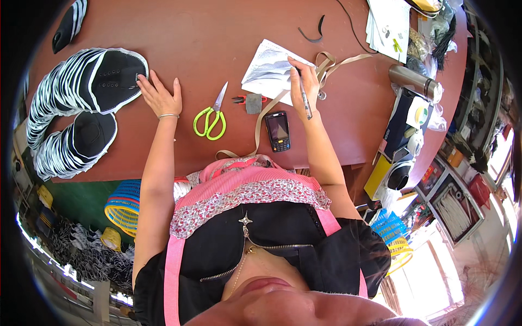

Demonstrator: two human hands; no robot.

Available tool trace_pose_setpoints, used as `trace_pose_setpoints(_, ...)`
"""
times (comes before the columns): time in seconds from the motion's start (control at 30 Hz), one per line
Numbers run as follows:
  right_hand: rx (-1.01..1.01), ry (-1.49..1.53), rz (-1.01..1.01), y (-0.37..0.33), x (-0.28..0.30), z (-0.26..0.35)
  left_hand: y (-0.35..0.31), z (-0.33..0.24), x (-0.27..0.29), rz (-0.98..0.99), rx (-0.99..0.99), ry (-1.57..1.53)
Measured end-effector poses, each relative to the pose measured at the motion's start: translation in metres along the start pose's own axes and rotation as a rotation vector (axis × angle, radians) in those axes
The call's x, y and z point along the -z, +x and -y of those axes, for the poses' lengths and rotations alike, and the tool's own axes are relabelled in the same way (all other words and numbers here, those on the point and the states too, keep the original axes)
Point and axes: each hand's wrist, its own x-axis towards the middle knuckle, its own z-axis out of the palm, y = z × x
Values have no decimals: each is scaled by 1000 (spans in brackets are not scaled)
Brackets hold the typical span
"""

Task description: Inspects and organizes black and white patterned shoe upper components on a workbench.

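Note:
My left hand rests on the table with its fingers apart, fingertips touching the edge of a stack of black shoe uppers with white rims. The stack leans over in a long curved row, and a second row lies nearer me. In my right hand is a pen, its shaft slanting back toward my wrist. That hand lies at the right edge of some white papers. Between my hands are green-handled scissors, small red thread snips, a grey block and a black handheld terminal with keys.
Beige tape winds over the reddish-brown table. A black strip lies at the back. To the right are more papers, a metal flask and boxes. Blue and yellow baskets stand below the table's left side.

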Motion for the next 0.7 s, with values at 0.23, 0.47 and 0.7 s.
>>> trace_pose_setpoints(0.23,-5,-13,13,-2,2,1,-2,2,0,14,-1,8)
trace_pose_setpoints(0.47,-6,-50,38,9,-4,0,-1,3,-2,23,7,14)
trace_pose_setpoints(0.7,-50,-38,46,16,-6,3,-1,3,-2,19,5,11)
